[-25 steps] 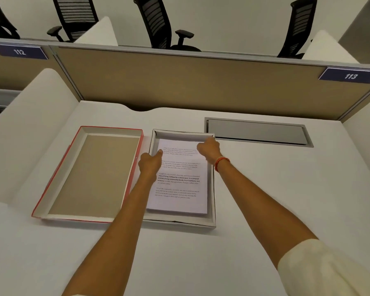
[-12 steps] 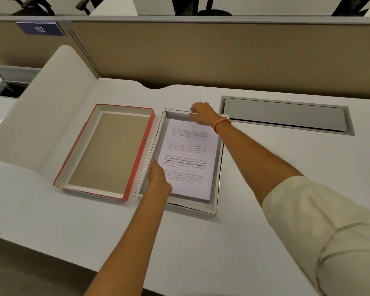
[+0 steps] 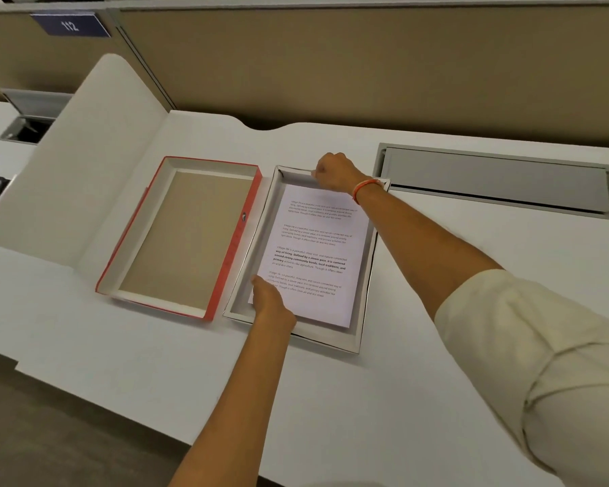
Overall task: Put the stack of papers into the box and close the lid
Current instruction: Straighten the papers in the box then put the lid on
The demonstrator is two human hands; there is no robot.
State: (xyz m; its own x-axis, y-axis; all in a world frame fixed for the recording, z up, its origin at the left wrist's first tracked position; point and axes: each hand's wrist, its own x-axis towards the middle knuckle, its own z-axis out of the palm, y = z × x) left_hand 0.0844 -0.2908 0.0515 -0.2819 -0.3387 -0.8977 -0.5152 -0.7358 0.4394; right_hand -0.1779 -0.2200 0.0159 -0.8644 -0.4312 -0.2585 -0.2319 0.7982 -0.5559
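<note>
The stack of papers (image 3: 313, 254), printed with text, lies inside the shallow white box (image 3: 326, 340) in the middle of the desk. The red-edged lid (image 3: 234, 247) lies upside down right beside the box, on its left. My left hand (image 3: 273, 304) is on the near-left corner of the stack, with its fingers curled at the paper's edge. At the far edge of the stack, by the box's back wall, my right hand (image 3: 334, 172) has its fingers closed over the paper. An orange band circles that wrist.
A grey cable hatch (image 3: 496, 181) is set into the desk to the right of the box. A white side divider (image 3: 85, 163) rises on the left and a beige partition (image 3: 331, 75) runs along the back. The desk's front edge cuts diagonally at the lower left.
My left hand has slid from the far edge of the stack to its near-left corner. My right hand stays at the far edge. The view has shifted right and down.
</note>
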